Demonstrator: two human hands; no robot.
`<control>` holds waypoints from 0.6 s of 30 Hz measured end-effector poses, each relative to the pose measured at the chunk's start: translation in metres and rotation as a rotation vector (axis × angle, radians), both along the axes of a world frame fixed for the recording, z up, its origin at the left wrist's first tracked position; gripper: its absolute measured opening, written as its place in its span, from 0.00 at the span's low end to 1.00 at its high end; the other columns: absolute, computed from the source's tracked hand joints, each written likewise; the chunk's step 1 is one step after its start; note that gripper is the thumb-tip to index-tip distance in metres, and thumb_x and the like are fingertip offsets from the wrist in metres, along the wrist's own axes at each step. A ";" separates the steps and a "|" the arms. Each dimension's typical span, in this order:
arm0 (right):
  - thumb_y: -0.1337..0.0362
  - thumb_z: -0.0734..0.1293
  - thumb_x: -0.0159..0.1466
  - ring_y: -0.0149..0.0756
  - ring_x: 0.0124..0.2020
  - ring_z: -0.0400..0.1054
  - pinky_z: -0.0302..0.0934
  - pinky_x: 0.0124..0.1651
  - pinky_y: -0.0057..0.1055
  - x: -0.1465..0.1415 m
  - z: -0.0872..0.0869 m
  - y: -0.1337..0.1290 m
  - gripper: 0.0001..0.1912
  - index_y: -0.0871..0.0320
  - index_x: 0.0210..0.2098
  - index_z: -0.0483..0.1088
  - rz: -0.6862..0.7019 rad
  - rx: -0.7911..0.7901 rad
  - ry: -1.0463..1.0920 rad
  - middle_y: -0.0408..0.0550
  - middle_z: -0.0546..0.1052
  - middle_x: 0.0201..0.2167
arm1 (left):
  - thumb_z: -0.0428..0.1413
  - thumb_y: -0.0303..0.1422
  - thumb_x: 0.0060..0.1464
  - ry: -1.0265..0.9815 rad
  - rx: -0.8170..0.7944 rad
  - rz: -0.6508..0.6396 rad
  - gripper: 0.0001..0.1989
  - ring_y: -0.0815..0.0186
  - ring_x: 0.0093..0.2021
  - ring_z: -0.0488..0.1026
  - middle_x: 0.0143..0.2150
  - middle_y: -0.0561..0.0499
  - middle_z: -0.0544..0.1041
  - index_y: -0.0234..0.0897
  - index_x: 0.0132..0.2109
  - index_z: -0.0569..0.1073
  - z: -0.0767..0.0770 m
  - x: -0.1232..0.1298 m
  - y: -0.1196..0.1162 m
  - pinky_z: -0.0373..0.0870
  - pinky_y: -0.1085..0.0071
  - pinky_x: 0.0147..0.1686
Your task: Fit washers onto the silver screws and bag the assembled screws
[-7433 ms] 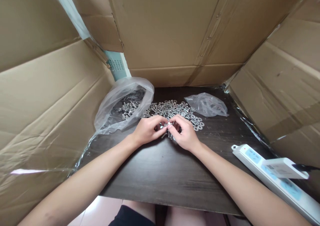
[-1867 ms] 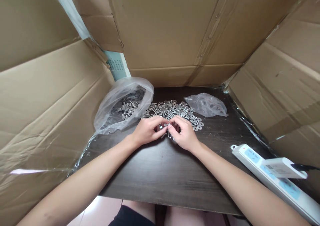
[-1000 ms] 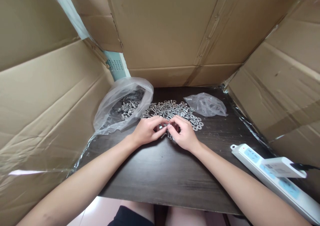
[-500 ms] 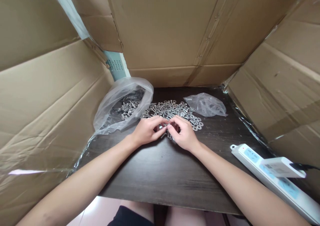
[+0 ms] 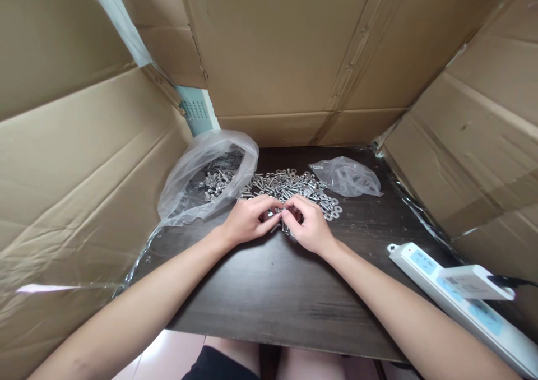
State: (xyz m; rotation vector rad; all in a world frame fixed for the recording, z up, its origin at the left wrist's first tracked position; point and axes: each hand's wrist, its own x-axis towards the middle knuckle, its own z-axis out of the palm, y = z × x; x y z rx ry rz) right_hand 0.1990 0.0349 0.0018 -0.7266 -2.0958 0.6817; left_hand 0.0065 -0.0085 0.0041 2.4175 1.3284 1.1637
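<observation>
My left hand (image 5: 253, 218) and my right hand (image 5: 310, 224) meet fingertip to fingertip at the near edge of a pile of loose screws and washers (image 5: 290, 186). Both are closed in a pinch on one small silver screw (image 5: 278, 209), which the fingers mostly hide, so its fine detail cannot be made out. A few loose screws (image 5: 286, 227) lie on the table beneath the hands. Left of the pile, an open clear plastic bag (image 5: 176, 192) holds several screws with washers on them (image 5: 215, 184).
A crumpled clear bag (image 5: 347, 176) lies right of the pile. On the right of the dark table (image 5: 260, 290) sits a white power strip (image 5: 424, 259) with a plugged-in adapter (image 5: 477, 282) and black cable. Cardboard walls (image 5: 286, 49) enclose the back and sides.
</observation>
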 end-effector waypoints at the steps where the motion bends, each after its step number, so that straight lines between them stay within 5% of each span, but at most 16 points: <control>1: 0.65 0.64 0.67 0.34 0.27 0.63 0.57 0.30 0.32 0.000 0.000 0.000 0.06 0.55 0.32 0.65 0.000 0.000 0.003 0.43 0.68 0.27 | 0.56 0.35 0.65 0.000 0.000 0.000 0.08 0.72 0.26 0.72 0.36 0.51 0.79 0.36 0.46 0.77 0.000 0.000 0.000 0.69 0.75 0.30; 18: 0.65 0.64 0.67 0.34 0.27 0.63 0.58 0.30 0.32 0.000 -0.001 0.000 0.06 0.55 0.32 0.65 0.000 0.005 -0.004 0.43 0.68 0.27 | 0.56 0.35 0.65 0.007 -0.007 0.010 0.08 0.72 0.26 0.72 0.35 0.51 0.79 0.36 0.45 0.77 0.001 0.000 -0.001 0.68 0.75 0.30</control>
